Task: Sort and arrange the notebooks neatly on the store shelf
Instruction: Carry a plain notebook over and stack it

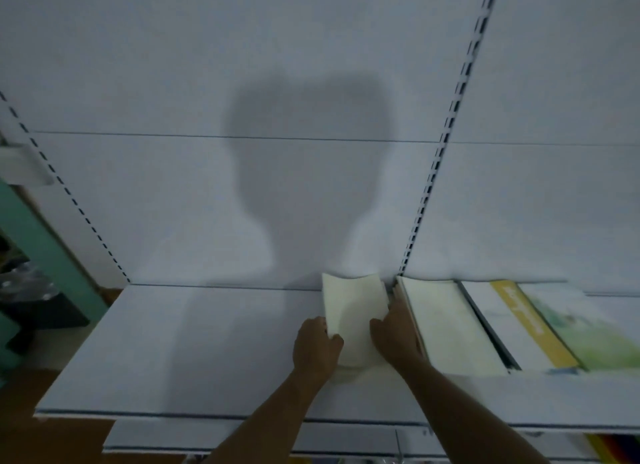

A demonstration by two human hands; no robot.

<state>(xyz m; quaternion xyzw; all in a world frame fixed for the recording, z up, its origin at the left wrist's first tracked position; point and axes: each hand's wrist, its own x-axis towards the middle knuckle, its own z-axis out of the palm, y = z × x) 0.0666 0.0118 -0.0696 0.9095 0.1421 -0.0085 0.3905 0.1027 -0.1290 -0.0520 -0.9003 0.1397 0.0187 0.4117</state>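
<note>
Both my hands are on the cream notebook stack [355, 311], standing on the white shelf [194, 346]: my left hand [317, 347] grips its left edge, my right hand [394, 335] pinches its right side (fingers curled round the pages). Just beside it, more notebooks [450, 325] lean rightward, one yellow-striped [530, 321].

No text can be read anywhere. White lettering is being shown on the yellow band [530, 321] of the green-and-white notebook [568, 328] lying at three o'clock on the shelf [173, 342], but it is being blurred beyond reading.
</note>
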